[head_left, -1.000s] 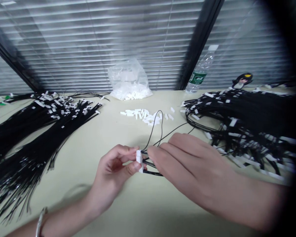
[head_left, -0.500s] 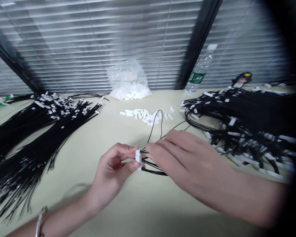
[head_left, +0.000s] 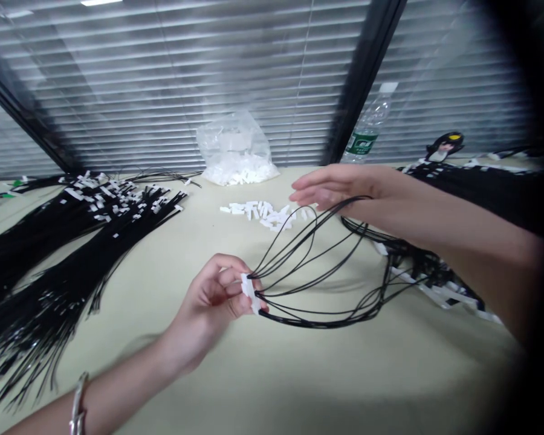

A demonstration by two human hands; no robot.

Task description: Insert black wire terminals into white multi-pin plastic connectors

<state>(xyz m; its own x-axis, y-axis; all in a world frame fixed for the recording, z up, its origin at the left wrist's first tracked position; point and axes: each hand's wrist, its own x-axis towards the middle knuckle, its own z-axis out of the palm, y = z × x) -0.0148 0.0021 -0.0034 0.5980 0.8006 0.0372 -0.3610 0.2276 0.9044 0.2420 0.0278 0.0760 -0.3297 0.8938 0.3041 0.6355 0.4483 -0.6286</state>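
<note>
My left hand pinches a white connector near the middle of the view. Several thin black wires run from the connector and loop out to the right. Above these loops, my right hand is raised with its fingers stretched out, and the top of the wire loops passes by its palm. Nothing shows between its visible fingers. Small white connectors lie loose on the table, left of my right hand.
A clear bag of white pieces and a bottle stand at the back by the blinds. Bundles of black wires cover the left; another wire pile and a penguin figure are at right.
My right hand has left the wires beside the connector, moved up and right, and opened. The wire loops now spread wide. My left hand has stayed nearly in place with the connector.
</note>
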